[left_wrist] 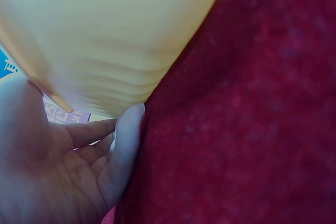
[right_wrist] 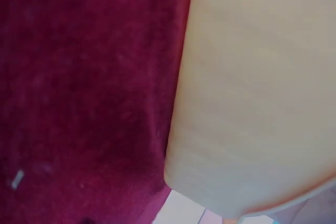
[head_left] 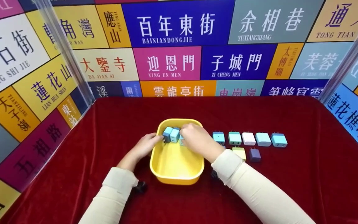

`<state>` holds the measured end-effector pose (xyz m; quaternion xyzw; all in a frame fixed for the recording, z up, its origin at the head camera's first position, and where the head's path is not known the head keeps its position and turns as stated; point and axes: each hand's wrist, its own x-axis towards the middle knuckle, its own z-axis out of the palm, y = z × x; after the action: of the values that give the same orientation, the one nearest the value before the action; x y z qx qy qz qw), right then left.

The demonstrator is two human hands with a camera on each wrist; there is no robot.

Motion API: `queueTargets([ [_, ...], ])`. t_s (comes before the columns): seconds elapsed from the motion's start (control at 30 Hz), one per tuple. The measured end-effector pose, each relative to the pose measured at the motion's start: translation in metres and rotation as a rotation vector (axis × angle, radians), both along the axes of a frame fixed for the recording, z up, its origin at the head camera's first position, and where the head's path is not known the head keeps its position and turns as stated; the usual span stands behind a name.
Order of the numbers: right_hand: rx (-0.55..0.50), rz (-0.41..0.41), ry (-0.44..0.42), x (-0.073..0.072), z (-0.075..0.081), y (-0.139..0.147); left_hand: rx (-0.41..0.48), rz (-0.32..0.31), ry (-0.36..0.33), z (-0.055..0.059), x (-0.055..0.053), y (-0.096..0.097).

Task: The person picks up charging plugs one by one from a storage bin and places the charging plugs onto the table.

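A yellow plastic bin (head_left: 177, 168) stands on the table, with several blue plug-in chargers (head_left: 174, 135) grouped at its far end. My left hand (head_left: 143, 145) grips the bin's left side, thumb over the rim; in the left wrist view its fingers lie along the outside of the wall. My right hand (head_left: 197, 138) reaches over the right rim into the far end, fingers curled down on a light-blue charger (head_left: 181, 142) that is mostly covered by the hand. The right wrist view is filled mainly by the bin's outer wall (right_wrist: 252, 87) and red cloth.
Right of the bin, more chargers lie in rows: a white one (head_left: 248, 138), light-blue ones (head_left: 263, 139), a yellow-green one (head_left: 239, 153) and a dark purple one (head_left: 255, 155). Red velvet cloth (head_left: 259, 193) covers the table. Panels with street-name signs (head_left: 179, 25) enclose the back and sides.
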<state>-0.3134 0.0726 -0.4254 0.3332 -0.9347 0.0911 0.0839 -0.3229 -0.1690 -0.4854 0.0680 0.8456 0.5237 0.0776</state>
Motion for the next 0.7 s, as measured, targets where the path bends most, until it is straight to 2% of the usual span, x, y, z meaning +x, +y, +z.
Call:
queueTargets([
  [0.1,0.008,0.006,0.013,0.003,0.001,0.000,-0.002,0.009,-0.001,0.000,0.000,0.001],
  [0.13,0.009,0.006,0.011,0.005,0.002,0.000,-0.020,0.033,-0.017,0.011,0.008,0.005],
  [0.43,0.056,0.000,-0.031,0.019,0.007,0.008,-0.028,0.045,-0.016,0.011,0.008,0.007],
  [0.7,0.010,-0.001,-0.148,0.032,0.015,0.015,-0.001,0.034,-0.036,0.012,0.009,0.006],
])
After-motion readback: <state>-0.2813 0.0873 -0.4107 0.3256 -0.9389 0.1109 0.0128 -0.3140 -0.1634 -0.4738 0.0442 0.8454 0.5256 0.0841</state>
